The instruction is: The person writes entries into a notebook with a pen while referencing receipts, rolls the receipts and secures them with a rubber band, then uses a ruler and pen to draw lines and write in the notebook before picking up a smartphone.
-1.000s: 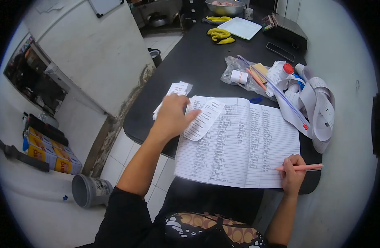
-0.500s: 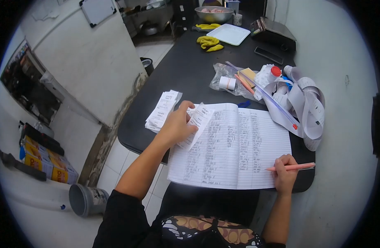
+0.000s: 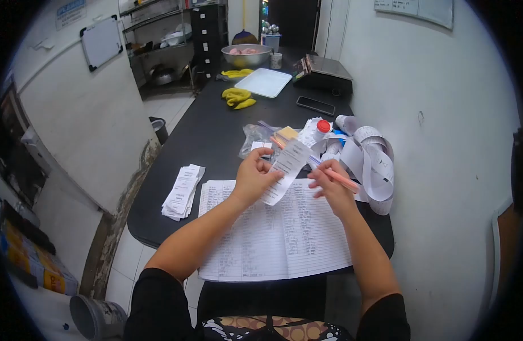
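Note:
Between the thumb and fingers of my left hand is a printed paper receipt, raised and tilted above the open notebook. My right hand is closed around a pink pen, close to the right of the receipt. Handwritten columns cover both lined pages of the notebook. To its left lies a stack of receipts on the black table.
Behind the notebook are a plastic bag, a red-capped bottle and long curled paper rolls. Farther back lie a phone, yellow gloves, a white tray, a scale and a metal bowl.
My left hand has lifted the receipt off the notebook and moved right. My right hand has come up from the page with the pen, towards the receipt. The view has shifted.

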{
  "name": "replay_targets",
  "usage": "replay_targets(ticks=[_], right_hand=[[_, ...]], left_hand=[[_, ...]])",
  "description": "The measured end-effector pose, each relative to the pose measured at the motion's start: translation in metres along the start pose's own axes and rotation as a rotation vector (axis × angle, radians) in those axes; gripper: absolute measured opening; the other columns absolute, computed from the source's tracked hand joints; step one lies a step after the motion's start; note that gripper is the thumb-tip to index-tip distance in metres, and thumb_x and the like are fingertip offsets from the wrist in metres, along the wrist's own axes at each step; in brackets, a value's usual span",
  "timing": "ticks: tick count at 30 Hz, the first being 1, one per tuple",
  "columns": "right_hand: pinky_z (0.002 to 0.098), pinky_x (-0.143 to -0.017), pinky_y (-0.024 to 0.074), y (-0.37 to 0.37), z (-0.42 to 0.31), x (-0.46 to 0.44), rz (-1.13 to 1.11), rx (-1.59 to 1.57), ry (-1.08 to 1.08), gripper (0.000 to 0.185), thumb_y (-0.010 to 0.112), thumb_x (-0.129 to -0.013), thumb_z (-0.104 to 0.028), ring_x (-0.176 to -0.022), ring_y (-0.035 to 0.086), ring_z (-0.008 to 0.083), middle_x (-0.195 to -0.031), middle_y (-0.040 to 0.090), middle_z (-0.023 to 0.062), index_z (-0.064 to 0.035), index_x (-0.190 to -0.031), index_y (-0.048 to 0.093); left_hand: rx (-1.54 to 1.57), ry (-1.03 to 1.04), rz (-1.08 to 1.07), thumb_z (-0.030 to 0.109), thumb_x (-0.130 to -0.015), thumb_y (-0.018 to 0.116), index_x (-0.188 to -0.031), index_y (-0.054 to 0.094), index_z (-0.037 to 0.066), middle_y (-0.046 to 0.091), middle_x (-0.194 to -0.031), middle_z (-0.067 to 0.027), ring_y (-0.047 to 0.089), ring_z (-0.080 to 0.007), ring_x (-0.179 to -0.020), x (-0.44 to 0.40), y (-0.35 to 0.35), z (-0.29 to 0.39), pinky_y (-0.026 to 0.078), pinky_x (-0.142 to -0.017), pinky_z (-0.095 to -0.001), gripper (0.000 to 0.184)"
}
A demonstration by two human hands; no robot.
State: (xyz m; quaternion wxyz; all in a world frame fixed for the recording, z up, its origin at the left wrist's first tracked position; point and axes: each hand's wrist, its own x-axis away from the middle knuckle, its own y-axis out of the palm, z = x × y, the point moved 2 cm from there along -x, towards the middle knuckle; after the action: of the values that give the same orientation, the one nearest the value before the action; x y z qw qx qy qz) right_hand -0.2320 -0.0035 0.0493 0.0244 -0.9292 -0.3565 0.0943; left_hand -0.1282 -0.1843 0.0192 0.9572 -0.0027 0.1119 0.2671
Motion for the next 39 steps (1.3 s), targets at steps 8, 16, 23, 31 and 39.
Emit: replay_targets(ticks=[8, 16, 23, 31, 39], right_hand=[[0.0213, -0.058, 0.0468, 0.029, 0.033, -0.028, -0.02, -0.117, -0.072, 0.033, 0.07, -0.074, -0.004, -0.067, 0.056, 0.0092, -0.082, 0.057, 0.0067, -0.0015, -0.098, 0.047], [0.0209, -0.061, 0.0506, 0.032, 0.034, -0.019, -0.037, -0.228, -0.01, 0.027, 0.066, -0.077, -0.002, -0.067, 0.054, 0.0058, -0.08, 0.054, 0.0036, -0.0015, -0.097, 0.048], [0.0214, -0.058, 0.0511, 0.027, 0.033, -0.018, -0.021, -0.186, -0.067, 0.024, 0.064, -0.078, 0.001, -0.064, 0.054, 0.0064, -0.078, 0.053, 0.0031, -0.0013, -0.097, 0.049], [0.0236, -0.058, 0.0525, 0.021, 0.035, -0.018, 0.005, -0.235, -0.097, 0.025, 0.064, -0.079, 0.0, -0.066, 0.057, 0.0093, -0.078, 0.054, 0.0044, -0.0026, -0.097, 0.047], [0.0214, -0.057, 0.0509, 0.021, 0.03, -0.017, 0.017, -0.235, -0.093, 0.022, 0.066, -0.079, 0.001, -0.061, 0.056, 0.0076, -0.075, 0.055, 0.0036, -0.0007, -0.094, 0.05]], left_hand=[[0.163, -0.11, 0.07, -0.006, -0.075, 0.068, -0.115, 0.046, -0.003, 0.063, -0.078, -0.008, 0.064, -0.0121, -0.068, -0.003, -0.005, -0.02, 0.053, -0.058, -0.0219, 0.046], [0.251, -0.185, -0.011, -0.005, -0.077, 0.067, -0.115, 0.045, -0.004, 0.064, -0.086, -0.0109, 0.065, -0.0137, -0.077, 0.007, 0.008, -0.016, 0.055, -0.067, -0.0231, 0.044], [0.317, -0.243, -0.077, 0.0, -0.082, 0.065, -0.108, 0.052, -0.007, 0.064, -0.091, -0.0119, 0.064, -0.0121, -0.079, 0.012, 0.011, -0.016, 0.054, -0.071, -0.0229, 0.03], [0.331, -0.324, -0.115, 0.006, -0.088, 0.058, -0.103, 0.058, -0.008, 0.066, -0.094, -0.0112, 0.063, -0.0111, -0.078, 0.017, 0.01, -0.017, 0.051, -0.07, -0.0229, 0.021], [0.328, -0.341, -0.143, 0.009, -0.09, 0.055, -0.105, 0.059, -0.01, 0.066, -0.094, -0.0139, 0.065, -0.0146, -0.079, 0.016, 0.007, -0.025, 0.054, -0.07, -0.025, 0.024]])
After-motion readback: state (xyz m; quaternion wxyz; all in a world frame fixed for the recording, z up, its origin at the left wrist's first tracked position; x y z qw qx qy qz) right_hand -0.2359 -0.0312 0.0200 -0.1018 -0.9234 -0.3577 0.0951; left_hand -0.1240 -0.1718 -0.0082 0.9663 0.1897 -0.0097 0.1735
